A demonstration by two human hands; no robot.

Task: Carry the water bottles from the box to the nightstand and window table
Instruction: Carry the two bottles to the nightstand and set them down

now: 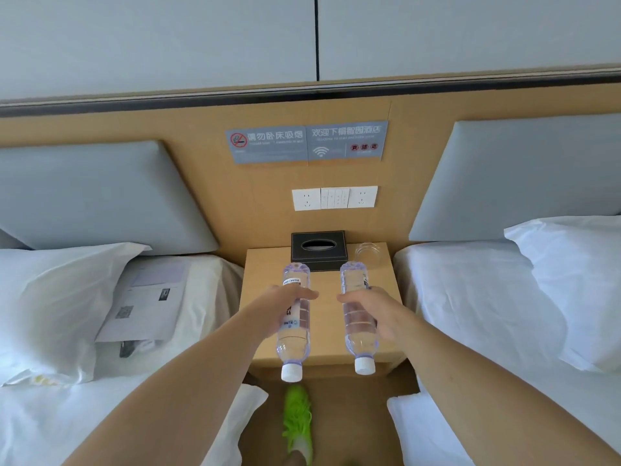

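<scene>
Water bottles hang over the nightstand [322, 351], caps toward the camera: left hand [285, 309] grips the labelled bottle [295, 317], right hand [373, 314] grips the other bottle [357, 311]. Behind sit a black tissue box [317, 249] and glass dish [369, 253].

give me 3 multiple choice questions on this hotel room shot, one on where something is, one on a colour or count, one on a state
1. Where is the black tissue box?
A. on the left bed
B. at the back of the nightstand
C. on the floor

2. What colour are the bottle caps?
A. white
B. blue
C. red

3. How are the two bottles held?
A. upright, caps up
B. lying flat on the nightstand
C. tilted, caps toward the person

Answers:
1 B, the box sits against the headboard panel beside a clear glass dish.
2 A, both caps are white.
3 C, the left hand holds the left bottle and the right hand holds the right bottle above the nightstand.
</scene>
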